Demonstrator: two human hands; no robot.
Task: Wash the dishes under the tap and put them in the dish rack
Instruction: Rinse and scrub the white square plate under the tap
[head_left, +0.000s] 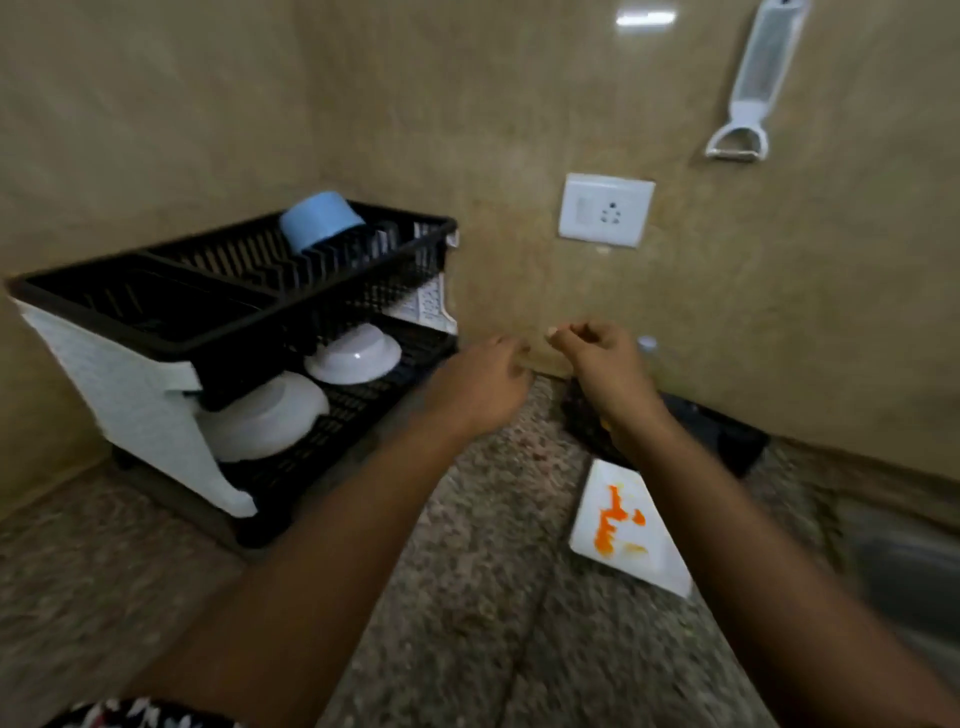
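While two white bowls (311, 384) and a blue cup (319, 218) are being kept in the dish rack (234, 312), a stained white plate (623, 525) is being left unwashed beside the sink (914, 571), both the left hand (478, 389) and right hand (602, 358) loosely curled, seemingly grasping nothing.

Black rack (311, 291) with white side panels at left holds a light blue cup (317, 221) and white bowls (353, 356). Lower right, a white plate (623, 525) bears orange smears. Speckled grey-brown counter (467, 597); mottled beige wall (467, 104).
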